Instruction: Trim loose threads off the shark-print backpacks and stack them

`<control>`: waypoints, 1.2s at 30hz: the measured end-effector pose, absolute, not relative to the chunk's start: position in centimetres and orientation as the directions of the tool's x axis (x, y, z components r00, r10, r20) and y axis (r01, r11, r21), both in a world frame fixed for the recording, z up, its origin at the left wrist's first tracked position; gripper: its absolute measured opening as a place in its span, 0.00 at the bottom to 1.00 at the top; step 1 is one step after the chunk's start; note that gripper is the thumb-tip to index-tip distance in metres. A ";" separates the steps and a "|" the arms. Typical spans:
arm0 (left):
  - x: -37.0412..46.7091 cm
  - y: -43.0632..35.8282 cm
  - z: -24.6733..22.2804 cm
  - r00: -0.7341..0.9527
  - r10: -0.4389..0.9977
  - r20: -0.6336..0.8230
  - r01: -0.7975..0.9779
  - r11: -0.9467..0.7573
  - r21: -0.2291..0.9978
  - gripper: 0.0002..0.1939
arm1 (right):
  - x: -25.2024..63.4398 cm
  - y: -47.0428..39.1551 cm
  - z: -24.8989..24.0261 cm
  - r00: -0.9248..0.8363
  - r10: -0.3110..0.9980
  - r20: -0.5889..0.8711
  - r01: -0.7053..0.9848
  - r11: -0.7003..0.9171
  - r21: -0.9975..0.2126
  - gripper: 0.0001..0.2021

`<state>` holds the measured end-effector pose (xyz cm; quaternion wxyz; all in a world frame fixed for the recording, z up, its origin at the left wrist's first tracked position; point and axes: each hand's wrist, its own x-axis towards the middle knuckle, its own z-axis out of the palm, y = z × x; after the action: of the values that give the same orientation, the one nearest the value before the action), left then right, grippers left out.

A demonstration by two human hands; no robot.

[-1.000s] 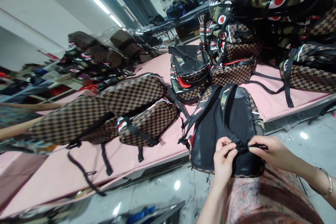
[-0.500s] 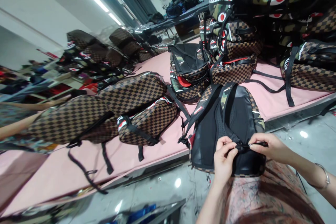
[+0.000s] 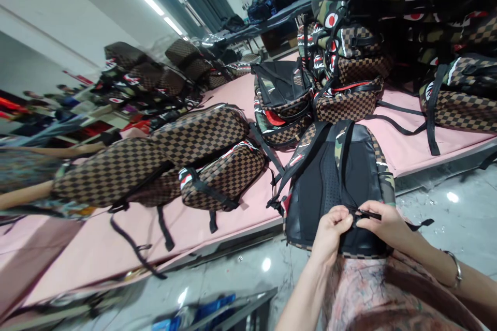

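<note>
A backpack (image 3: 310,196) lies with its black padded back and straps facing up, its lower end at the person's lap. Over its lower part, my left hand (image 3: 334,225) pinches a black strap near its buckle. Close beside it on the right, my right hand (image 3: 378,220) holds the same black strap (image 3: 368,213) between thumb and fingers. The fingertips of both hands are nearly touching. A loose strap end (image 3: 423,225) sticks out to the right past my right wrist. The small parts between the fingers are partly hidden.
Checkered bags (image 3: 221,176) lie on the pink table (image 3: 240,227) at the left, where another person's arms (image 3: 27,196) reach in. Camouflage and checkered backpacks (image 3: 349,62) are piled at the back right. A blue object (image 3: 213,313) is below the table edge.
My right hand has moved left, closer to my left hand, and turned. A strap end now shows beyond my right wrist. The view has shifted slightly.
</note>
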<state>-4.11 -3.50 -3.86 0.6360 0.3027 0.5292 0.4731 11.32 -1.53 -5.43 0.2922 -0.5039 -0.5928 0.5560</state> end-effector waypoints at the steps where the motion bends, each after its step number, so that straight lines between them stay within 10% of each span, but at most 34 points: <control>1: -4.0 -3.5 -4.0 0.010 0.909 -0.416 -0.348 0.393 0.851 0.13 | 11.3 -1.5 -5.4 -0.301 0.932 -0.200 0.283 -0.113 -0.953 0.05; 9: -2.9 -3.7 -4.1 0.116 0.795 -0.595 -0.683 0.499 0.534 0.13 | 11.6 -0.8 -6.2 -0.268 0.956 -0.122 0.184 -0.074 -0.980 0.07; 23: -2.6 -4.1 -3.9 -0.030 0.918 -0.396 -0.494 0.330 0.804 0.13 | 11.7 -1.5 -5.6 -0.230 0.968 -0.099 0.169 -0.061 -0.984 0.07; 30: -4.6 -4.1 -4.3 -0.161 0.985 0.055 0.251 -0.013 0.968 0.06 | 11.0 -1.7 -6.4 -0.249 0.965 -0.080 0.286 -0.006 -0.958 0.07; 36: -5.6 -3.5 -6.0 0.019 0.752 0.659 0.828 -0.382 0.412 0.07 | 11.2 -1.9 -9.0 -0.214 0.972 -0.095 0.268 -0.035 -0.963 0.16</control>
<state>-5.62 -3.48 -6.00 -0.0442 0.7124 0.5543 0.4280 11.23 -1.87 -9.03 0.3529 -0.5182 -0.5982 0.4991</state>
